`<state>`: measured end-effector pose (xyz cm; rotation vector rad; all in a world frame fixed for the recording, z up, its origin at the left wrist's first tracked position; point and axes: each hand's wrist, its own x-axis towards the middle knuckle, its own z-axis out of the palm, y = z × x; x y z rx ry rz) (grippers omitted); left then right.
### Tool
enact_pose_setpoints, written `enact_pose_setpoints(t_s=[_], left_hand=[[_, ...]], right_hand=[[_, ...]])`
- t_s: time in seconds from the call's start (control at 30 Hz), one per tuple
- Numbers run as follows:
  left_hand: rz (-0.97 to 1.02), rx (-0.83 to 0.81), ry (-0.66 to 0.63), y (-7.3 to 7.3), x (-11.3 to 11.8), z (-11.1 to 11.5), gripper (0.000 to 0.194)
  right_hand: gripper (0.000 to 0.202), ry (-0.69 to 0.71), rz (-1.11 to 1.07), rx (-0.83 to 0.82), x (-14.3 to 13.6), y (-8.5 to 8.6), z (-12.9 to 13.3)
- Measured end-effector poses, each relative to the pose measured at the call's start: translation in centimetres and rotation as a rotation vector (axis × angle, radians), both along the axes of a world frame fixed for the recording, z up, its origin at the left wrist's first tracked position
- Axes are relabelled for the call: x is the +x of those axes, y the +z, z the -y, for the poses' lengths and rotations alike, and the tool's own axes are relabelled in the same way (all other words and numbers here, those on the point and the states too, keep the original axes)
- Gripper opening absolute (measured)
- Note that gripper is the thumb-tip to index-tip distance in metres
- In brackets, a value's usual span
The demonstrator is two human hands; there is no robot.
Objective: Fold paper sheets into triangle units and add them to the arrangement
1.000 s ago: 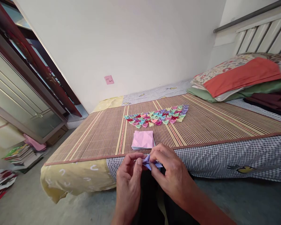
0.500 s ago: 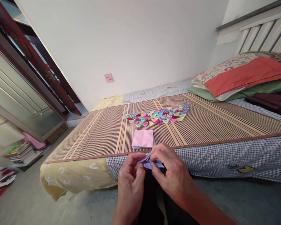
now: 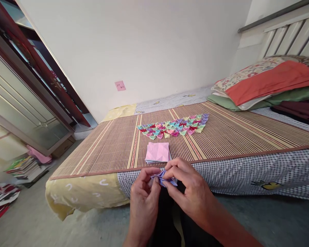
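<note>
Between my two hands is a folded sheet of purple origami paper (image 3: 162,176), held just off the near edge of the bed. My left hand (image 3: 145,192) pinches its left side between thumb and fingers. On the other side, my right hand (image 3: 186,181) grips it, thumb below and fingertips on top. Part of the paper is hidden behind the fingers. Just beyond the hands lies a stack of square paper (image 3: 157,152), pink on top with crease marks. Farther back, rows of small folded paper boats (image 3: 173,127) in many colours sit close together.
A striped mat (image 3: 105,147) covers the bed, with a checked sheet (image 3: 242,171) hanging over its front. Folded bedding and a pillow (image 3: 267,82) are piled at the right. A pink note (image 3: 120,85) is stuck to the wall. Magazines (image 3: 23,168) are stacked on the left.
The purple paper has shifted shape a little, its folds opening and tilting between my fingers. My right thumb has moved slightly lower, and both hands keep their grip.
</note>
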<state>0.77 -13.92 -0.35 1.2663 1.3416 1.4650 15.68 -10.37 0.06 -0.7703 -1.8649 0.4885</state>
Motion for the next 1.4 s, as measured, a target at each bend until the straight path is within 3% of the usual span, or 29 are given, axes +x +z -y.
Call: enact_pose_setpoints(t_s=[0.17,0.4,0.97,1.17,1.4], left_hand=[[0.054,0.001,-0.014,0.0,0.1,-0.1,0.019],[-0.049,0.017,0.027,0.3,0.1,-0.1,0.015],[0.203,-0.02,-0.09,-0.5,0.0,-0.6,0.016],[0.199,-0.025,-0.116,-0.3,-0.4,-0.9,0.016],[0.114,0.001,-0.084,-0.2,-0.3,-0.9,0.013]], right_hand=[[0.021,-0.027,0.063,-0.036,0.4,0.5,0.1],[0.027,-0.079,0.12,-0.054,0.1,0.3,0.4],[0.023,0.024,0.203,-0.134,1.0,1.8,0.5],[0.026,0.05,0.207,-0.129,0.9,1.8,0.3],[0.032,0.045,0.376,-0.106,0.9,2.3,0.1]])
